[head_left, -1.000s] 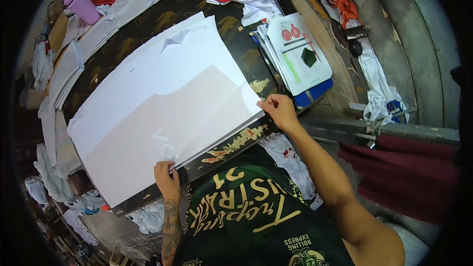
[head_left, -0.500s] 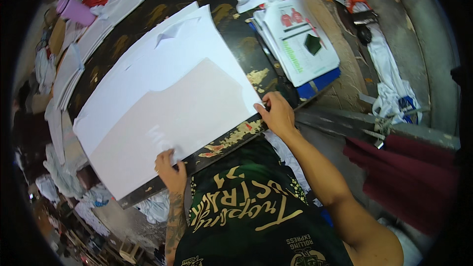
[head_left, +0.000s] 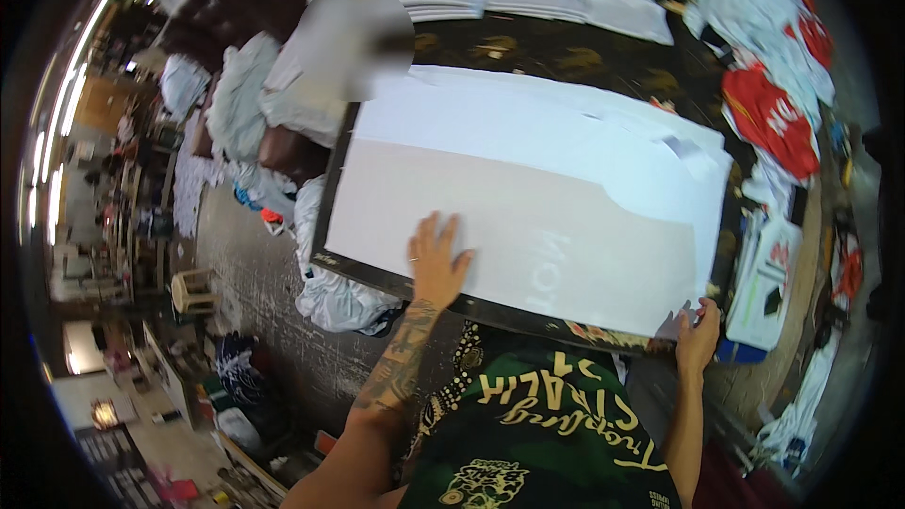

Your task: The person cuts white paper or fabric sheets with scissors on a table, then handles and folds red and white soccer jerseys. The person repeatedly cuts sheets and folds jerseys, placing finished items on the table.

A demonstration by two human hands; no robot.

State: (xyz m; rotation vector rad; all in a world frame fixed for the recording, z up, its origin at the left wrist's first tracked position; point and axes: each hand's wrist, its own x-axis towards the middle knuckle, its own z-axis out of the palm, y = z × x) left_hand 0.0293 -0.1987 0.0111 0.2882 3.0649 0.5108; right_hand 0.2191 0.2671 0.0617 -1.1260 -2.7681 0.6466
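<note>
A broad stack of white sheets (head_left: pixel 528 113), with a pale pinkish-grey shaped layer (head_left: pixel 490 184) over its near part, lies on a dark, worn tabletop (head_left: pixel 476 34). My left hand (head_left: pixel 434 259) rests on the pale layer near its front edge, left of centre, with fingers spread. My right hand (head_left: pixel 696 335) is at the near right corner of the stack, fingers curled in a pinch; what is between them is too small to make out.
Folded white pieces (head_left: pixel 613 14) line the far edge. Red and white garments (head_left: pixel 768 118) and printed papers (head_left: pixel 764 292) lie to the right. Heaped cloth (head_left: pixel 236 108), a blurred shape (head_left: pixel 363 42) and a plastic stool (head_left: pixel 193 290) are on the left, with a workroom beyond.
My view has swung leftward, showing more of the room. My left hand has left the stack's edge and now lies spread on top; my right hand remains at the near right corner.
</note>
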